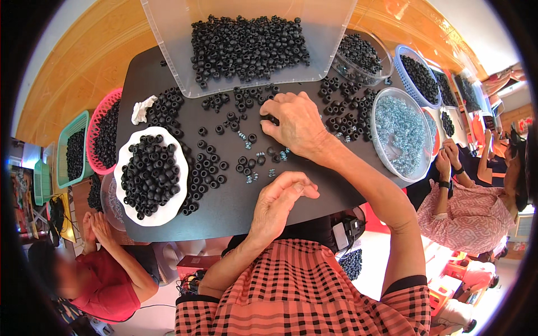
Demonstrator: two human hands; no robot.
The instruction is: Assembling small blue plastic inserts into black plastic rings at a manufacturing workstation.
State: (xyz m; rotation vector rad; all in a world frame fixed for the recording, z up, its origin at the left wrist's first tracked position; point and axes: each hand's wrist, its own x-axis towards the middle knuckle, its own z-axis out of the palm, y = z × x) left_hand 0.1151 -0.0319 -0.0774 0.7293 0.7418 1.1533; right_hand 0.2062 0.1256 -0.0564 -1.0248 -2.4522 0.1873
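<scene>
Beads: black, rounded and mostly matte, some showing dark bored holes, scattered loose over a smooth dark tabletop, likely spread out so single ones can be picked up.
Right hand: stretched palm down across the table, thumb and forefinger curved around black beads; whether they are clamped on one cannot be told.
Left hand: near the table's close edge, well apart from the right, fingers curled loosely toward the thumb, perhaps waiting nearby to receive; anything pinched there is hidden.
Pale-blue pieces: translucent and glossy, massed in a round clear plastic tub at right, seemingly contained because they are small; a few lie among the beads between the hands.
Storage bin: clear, straight-walled plastic at the table's far side, holding a deep heap of black beads, probably as bulk stock within reach.
Scalloped plate: white, wavy-rimmed and piled with black beads at left, its raised edge apparently keeping them from rolling.
</scene>
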